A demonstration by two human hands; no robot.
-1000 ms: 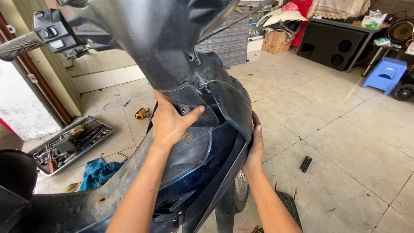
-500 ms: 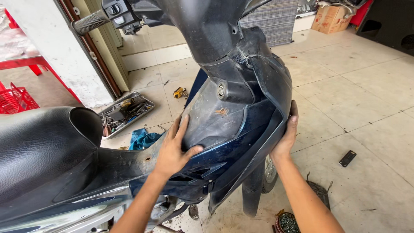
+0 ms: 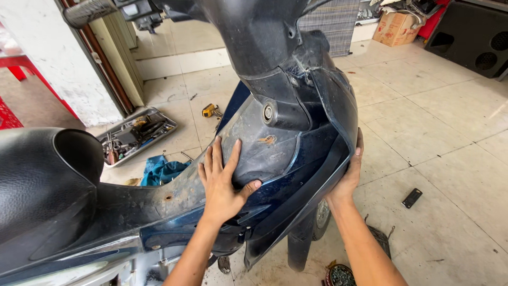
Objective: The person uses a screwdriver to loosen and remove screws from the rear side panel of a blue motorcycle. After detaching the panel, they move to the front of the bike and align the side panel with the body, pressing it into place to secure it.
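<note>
Compared with half a second ago, the view has shifted a little: the scooter's front fills more of the picture, and the round keyhole (image 3: 268, 113) now sits higher above the left hand (image 3: 221, 182). The left hand has barely moved on the panel; its fingers have spread slightly wider. The right hand (image 3: 350, 175) remains on the outer edge, at much the same height as before.

The left hand lies flat and open, fingers fanned upward and thumb stretched out to the right, palm pressed on the worn grey inner leg shield (image 3: 254, 151) of the scooter. The keyhole is above and to the right of this hand, near but apart from it. A small rusty scrape (image 3: 268, 140) sits just right of the fingertips.

The right hand cups the dark blue front cover (image 3: 338, 114) from the far side, fingers wrapped behind its edge and mostly hidden; only the thumb side and wrist show. The cover lies between the two hands.

Left of the left hand are the black seat (image 3: 37, 180), a blue rag (image 3: 161, 172) on the floor and a metal tool tray (image 3: 135, 135). A small dark flat object (image 3: 411, 198) lies on the tiles right of the right hand.
</note>
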